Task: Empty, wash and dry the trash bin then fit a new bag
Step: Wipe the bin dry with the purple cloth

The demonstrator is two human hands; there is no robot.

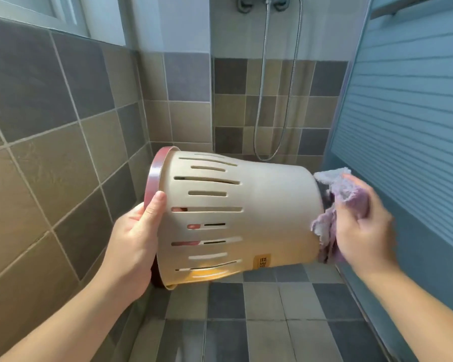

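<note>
**Bin held sideways in the air, cloth at its base**

You have the trash bin [246, 215] lying on its side between your two hands, lifted clear of the floor [272, 322]. It is a beige plastic bin with rows of slots cut along its wall and a pink rim ring [156, 171] at its mouth. The mouth faces your left, the base faces your right. A small yellow label [262, 261] sits low on the wall near the base.

Your left hand [135, 239] grips the mouth end. The thumb [153, 207] lies flat on the outer wall just beside the pink ring, and the other fingers curl round the rim to the inside, where bits of them show pink through the slots.

Your right hand [364, 226] is at the base end, holding a pale purple cloth [335, 205] bunched against the bottom of the bin. The fingers are curled over the cloth and pressed close together; the hand is blurred, so you cannot tell each finger apart. The cloth lies between those fingers and the bin's base, with loose folds hanging down beside the lower edge.

Behind the bin a tiled wall [50, 126] runs along your left, a shower hose [264, 87] hangs in the far corner, and a ribbed blue panel [408, 113] stands on your right.
</note>
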